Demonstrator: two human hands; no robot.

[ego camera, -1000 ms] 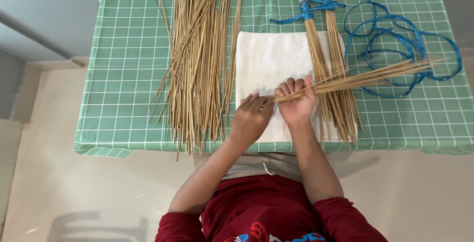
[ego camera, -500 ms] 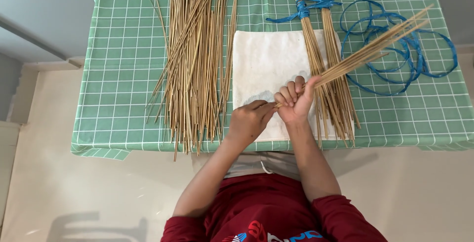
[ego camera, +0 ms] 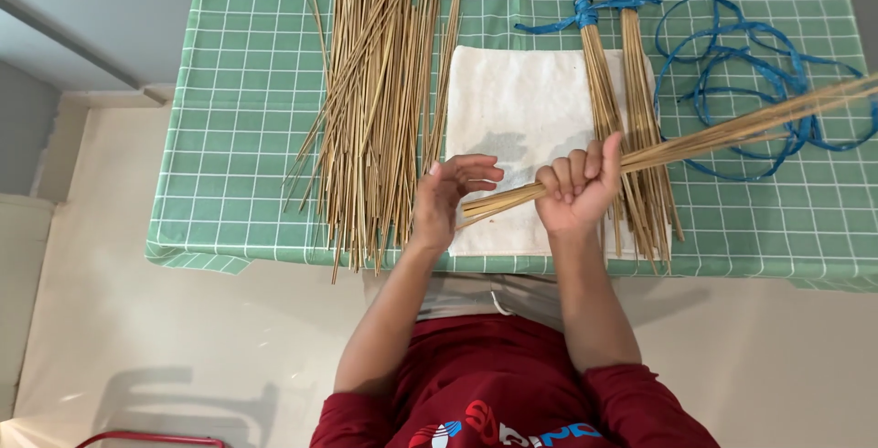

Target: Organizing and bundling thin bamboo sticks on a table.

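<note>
The right hand (ego camera: 576,194) is closed in a fist around a held bundle of thin straw-coloured sticks (ego camera: 713,135), gripping it near its lower end. The bundle's long axis runs nearly level across the view, rising a little to the right: its short near end points left toward the left hand (ego camera: 450,199), and its long far end points right and slightly away, over the blue cord (ego camera: 732,64), reaching the picture's edge. The left hand is open, palm cupped against the butt ends (whether it touches them cannot be told). Below the hands a white cloth (ego camera: 521,110) lies on the green checked tabletop (ego camera: 247,137), with loose sticks (ego camera: 380,101) to its left and two tied bundles (ego camera: 622,91) to its right.
</note>
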